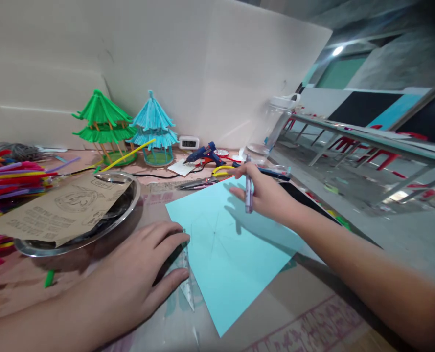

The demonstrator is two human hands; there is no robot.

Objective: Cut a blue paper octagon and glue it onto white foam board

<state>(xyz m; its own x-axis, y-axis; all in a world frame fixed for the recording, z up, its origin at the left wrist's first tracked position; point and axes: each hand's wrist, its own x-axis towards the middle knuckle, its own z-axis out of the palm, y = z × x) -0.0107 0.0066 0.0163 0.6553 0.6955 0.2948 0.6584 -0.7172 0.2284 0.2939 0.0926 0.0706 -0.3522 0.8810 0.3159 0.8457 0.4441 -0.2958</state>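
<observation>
A light blue sheet of paper (239, 283) lies on the table, with thin lines crossing near its middle. Beside its left edge, my left hand (147, 269) grips a clear plastic set square (187, 288) between thumb and fingers; part of the set square is hidden under the hand. My right hand (266, 190) is raised over the upper right of the sheet and casts a shadow on it. In that hand a purple pen (248, 190) stands nearly upright.
Behind are a green pagoda-like model (105, 129), a blue one (153, 129), a glue gun (204, 154), pliers (202, 182), a small digital clock (189, 142) and a clear jug (274, 122). At left, a metal bowl (138, 195) bears brown paper, beside colourful pipe cleaners (15, 183).
</observation>
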